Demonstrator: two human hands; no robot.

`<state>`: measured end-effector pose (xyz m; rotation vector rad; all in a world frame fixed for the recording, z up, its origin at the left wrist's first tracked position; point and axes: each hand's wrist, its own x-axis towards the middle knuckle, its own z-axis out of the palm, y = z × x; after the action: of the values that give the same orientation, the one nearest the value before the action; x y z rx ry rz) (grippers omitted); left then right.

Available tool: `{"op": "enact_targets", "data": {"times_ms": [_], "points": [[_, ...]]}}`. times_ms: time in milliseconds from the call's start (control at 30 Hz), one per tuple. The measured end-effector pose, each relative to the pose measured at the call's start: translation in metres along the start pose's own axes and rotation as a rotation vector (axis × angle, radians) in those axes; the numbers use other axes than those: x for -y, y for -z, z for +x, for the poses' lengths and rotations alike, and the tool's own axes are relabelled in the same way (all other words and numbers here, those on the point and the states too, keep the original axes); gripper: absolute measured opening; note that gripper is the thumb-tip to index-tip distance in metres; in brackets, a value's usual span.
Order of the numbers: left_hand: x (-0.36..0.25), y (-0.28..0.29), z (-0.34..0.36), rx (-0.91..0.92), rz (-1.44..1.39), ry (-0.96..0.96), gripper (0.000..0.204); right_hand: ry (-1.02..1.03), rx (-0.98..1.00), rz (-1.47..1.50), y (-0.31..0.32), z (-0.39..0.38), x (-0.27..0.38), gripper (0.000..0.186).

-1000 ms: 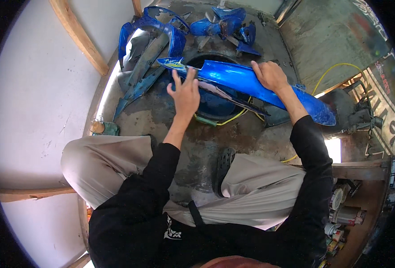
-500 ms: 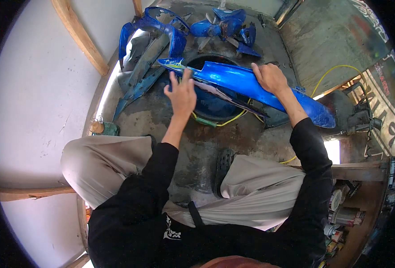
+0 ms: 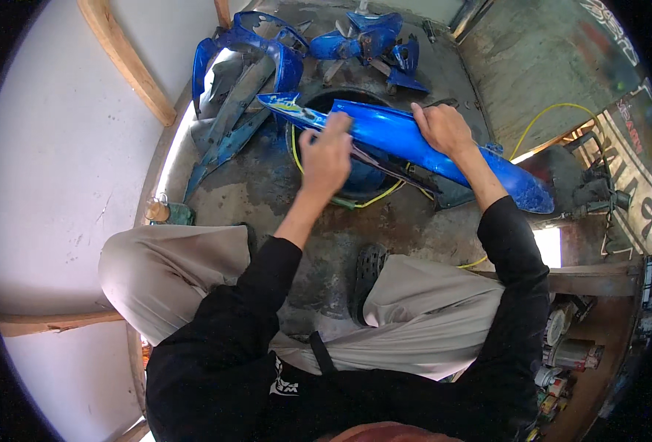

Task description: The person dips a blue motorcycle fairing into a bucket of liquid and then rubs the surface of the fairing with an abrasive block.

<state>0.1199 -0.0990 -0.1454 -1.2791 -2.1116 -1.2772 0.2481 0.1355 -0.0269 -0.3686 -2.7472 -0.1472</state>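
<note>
A long, glossy blue motorcycle body panel [image 3: 392, 132] lies slantwise above a dark round tub [image 3: 319, 98]. My right hand [image 3: 445, 131] grips its upper edge, thumb on top. Toward the panel's narrow left end, where bare and yellowish patches show, my left hand [image 3: 327, 158] presses its bent fingers on the surface. Those fingers are slightly blurred, and whatever may be under their tips is hidden. A thin dark strip [image 3: 396, 171] shows below the panel, across the tub's opening.
More blue body panels [image 3: 288, 62] lie at the back left, with a further group [image 3: 363, 46] at the back middle. A yellow hose [image 3: 376, 199] curves around the tub. A greenish jar [image 3: 181, 214] stands by the left wall; several cans [image 3: 573, 355] sit at lower right.
My left hand has slid right along the panel, and its spread fingers have drawn in. My right hand keeps its grip, and the panel has barely shifted.
</note>
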Motion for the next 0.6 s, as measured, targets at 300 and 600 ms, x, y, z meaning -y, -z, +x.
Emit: {"op": "enact_targets", "data": {"times_ms": [300, 600], "points": [[-0.036, -0.012, -0.012, 0.038, 0.012, -0.095, 0.038, -0.010, 0.011, -0.014, -0.002, 0.000, 0.001, 0.061], [0.054, 0.006, 0.001, -0.097, 0.119, 0.252, 0.040, -0.033, 0.013, 0.013, 0.003, -0.002, 0.003, 0.061]]}}
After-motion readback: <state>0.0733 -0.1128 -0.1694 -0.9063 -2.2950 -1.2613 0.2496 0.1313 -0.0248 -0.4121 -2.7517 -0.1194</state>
